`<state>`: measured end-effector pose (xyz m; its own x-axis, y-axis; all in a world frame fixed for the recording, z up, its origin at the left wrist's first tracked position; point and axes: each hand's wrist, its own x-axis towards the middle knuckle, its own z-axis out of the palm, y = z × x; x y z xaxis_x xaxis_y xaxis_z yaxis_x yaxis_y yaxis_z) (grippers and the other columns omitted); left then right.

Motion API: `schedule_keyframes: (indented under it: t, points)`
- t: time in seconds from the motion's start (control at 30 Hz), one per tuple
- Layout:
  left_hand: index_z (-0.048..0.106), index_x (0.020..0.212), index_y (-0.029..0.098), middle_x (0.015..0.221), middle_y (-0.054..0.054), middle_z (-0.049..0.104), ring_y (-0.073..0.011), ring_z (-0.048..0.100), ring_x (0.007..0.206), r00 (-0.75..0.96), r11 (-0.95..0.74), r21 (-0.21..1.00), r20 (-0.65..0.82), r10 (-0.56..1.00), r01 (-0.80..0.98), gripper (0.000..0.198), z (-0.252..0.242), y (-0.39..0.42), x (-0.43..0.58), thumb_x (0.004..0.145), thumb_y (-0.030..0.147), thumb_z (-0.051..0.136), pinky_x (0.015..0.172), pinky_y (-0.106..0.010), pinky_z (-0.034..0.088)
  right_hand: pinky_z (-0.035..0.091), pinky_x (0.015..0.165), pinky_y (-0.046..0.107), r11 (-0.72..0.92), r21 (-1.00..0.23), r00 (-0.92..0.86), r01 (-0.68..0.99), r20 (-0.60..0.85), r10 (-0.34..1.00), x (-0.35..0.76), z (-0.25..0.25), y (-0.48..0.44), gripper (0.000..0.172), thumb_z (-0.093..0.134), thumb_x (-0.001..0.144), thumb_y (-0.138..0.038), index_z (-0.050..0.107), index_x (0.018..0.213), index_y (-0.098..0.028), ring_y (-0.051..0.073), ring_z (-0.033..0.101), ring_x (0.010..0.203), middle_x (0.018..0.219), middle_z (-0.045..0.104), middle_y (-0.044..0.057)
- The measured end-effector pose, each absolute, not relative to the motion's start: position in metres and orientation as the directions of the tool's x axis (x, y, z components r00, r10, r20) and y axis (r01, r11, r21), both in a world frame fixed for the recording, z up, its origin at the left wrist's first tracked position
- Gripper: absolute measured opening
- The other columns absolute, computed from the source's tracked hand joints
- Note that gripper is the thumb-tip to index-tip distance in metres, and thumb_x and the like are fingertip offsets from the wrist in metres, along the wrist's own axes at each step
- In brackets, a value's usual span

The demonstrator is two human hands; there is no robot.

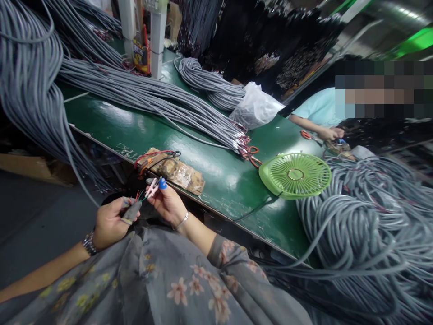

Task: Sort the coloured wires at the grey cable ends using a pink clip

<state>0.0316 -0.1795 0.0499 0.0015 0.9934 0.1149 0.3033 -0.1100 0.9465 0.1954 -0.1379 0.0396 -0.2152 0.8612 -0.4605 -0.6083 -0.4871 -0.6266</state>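
Observation:
My left hand (113,221) is closed around the end of a grey cable (87,192). Thin red and green wires (138,196) fan out from between its fingers, which wear grey finger covers. Facing it, my right hand (169,205) pinches a small pale pink clip-like tool (152,188) close to the wire tips; its exact kind is unclear. A blue cover sits on that thumb. Just beyond both hands, a worn wooden block (186,178) with red and black leads lies at the edge of the green table (233,176).
Long bundles of grey cable (162,101) stretch across the table and hang off its left side. A green fan (295,174) stands right of the middle, beside a large cable heap (365,216). A plastic bag (257,106) lies farther back. Another person's hands (329,133) work at the far right.

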Motion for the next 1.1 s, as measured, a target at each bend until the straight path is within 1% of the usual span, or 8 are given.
schedule_keyframes:
  t: [0.2,0.43,0.57,0.7,0.83,0.93,1.03,1.1]
  points:
    - [0.072,0.071,0.024,0.055,-0.001,0.074,-0.0187,0.068,0.045,-0.002,-0.046,0.972,0.048,0.999,0.231,0.014,0.055,-0.181,0.031,0.069,0.038,0.074,0.050,-0.027,0.058,0.049,0.064,0.024,-0.528,-0.583,-0.299,-0.618,-0.446,0.843,0.199,0.038,-0.141,0.044,0.072,0.094,-0.063,0.071,0.085,-0.019,0.015,0.064,0.074,0.084,0.074,0.004]
    - [0.069,0.060,0.021,0.046,0.000,0.065,-0.0135,0.056,0.038,-0.068,0.249,0.954,-0.263,0.962,-0.170,0.024,0.063,-0.183,0.034,0.056,0.039,0.084,0.038,-0.023,0.047,0.049,0.062,0.023,-0.580,-0.543,-0.360,-0.608,-0.462,0.810,0.208,0.031,-0.146,0.054,0.063,0.094,-0.073,0.069,0.086,-0.020,0.014,0.061,0.071,0.082,0.071,0.003]
    - [0.067,0.058,0.019,0.043,0.002,0.061,-0.0105,0.050,0.036,-0.113,0.299,0.917,-0.337,0.935,-0.263,0.030,0.060,-0.185,0.033,0.052,0.040,0.087,0.037,-0.021,0.041,0.049,0.059,0.022,-0.609,-0.509,-0.372,-0.608,-0.495,0.785,0.210,0.031,-0.148,0.055,0.064,0.094,-0.073,0.070,0.086,-0.019,0.013,0.060,0.067,0.080,0.071,0.003]
    - [0.064,0.057,0.020,0.047,0.001,0.063,-0.0103,0.051,0.039,-0.149,0.253,0.947,-0.284,0.947,-0.197,0.034,0.047,-0.182,0.021,0.059,0.046,0.086,0.040,-0.022,0.043,0.048,0.056,0.021,-0.632,-0.543,-0.372,-0.553,-0.518,0.770,0.211,0.030,-0.150,0.056,0.067,0.090,-0.074,0.070,0.082,-0.018,0.012,0.058,0.062,0.078,0.070,0.003]
    - [0.064,0.062,0.023,0.051,0.001,0.067,-0.0144,0.059,0.044,-0.240,0.235,0.971,-0.235,0.942,-0.030,0.030,0.021,-0.175,-0.011,0.060,0.047,0.080,0.046,-0.024,0.050,0.045,0.053,0.021,-0.594,-0.711,-0.358,-0.375,-0.480,0.801,0.220,0.031,-0.155,0.067,0.077,0.074,-0.081,0.072,0.081,-0.015,0.011,0.055,0.058,0.075,0.070,0.005]
    - [0.069,0.074,0.025,0.059,-0.003,0.075,-0.0264,0.074,0.059,-0.283,0.299,0.949,-0.261,0.923,0.103,0.032,-0.009,-0.172,-0.046,0.053,0.048,0.076,0.059,-0.036,0.062,0.044,0.055,0.023,-0.462,-0.869,-0.413,-0.179,-0.360,0.837,0.237,0.047,-0.162,0.075,0.080,0.063,-0.087,0.073,0.085,-0.015,0.010,0.055,0.057,0.077,0.073,0.007]
    - [0.068,0.066,0.029,0.068,-0.006,0.081,-0.0377,0.080,0.072,-0.306,0.330,0.899,-0.240,0.921,0.287,0.022,-0.041,-0.170,-0.080,0.051,0.045,0.065,0.072,-0.049,0.066,0.046,0.061,0.024,-0.354,-0.931,-0.593,0.092,-0.337,0.731,0.261,0.079,-0.163,0.072,0.076,0.072,-0.084,0.076,0.094,-0.015,0.011,0.058,0.061,0.081,0.074,0.007]
    - [0.069,0.066,0.031,0.074,-0.006,0.084,-0.0404,0.082,0.082,-0.328,0.306,0.898,-0.199,0.923,0.316,0.021,-0.054,-0.166,-0.096,0.050,0.040,0.061,0.080,-0.052,0.066,0.047,0.064,0.026,-0.262,-0.950,-0.624,0.169,-0.308,0.718,0.277,0.102,-0.156,0.071,0.076,0.073,-0.084,0.077,0.094,-0.016,0.012,0.060,0.064,0.082,0.074,0.007]
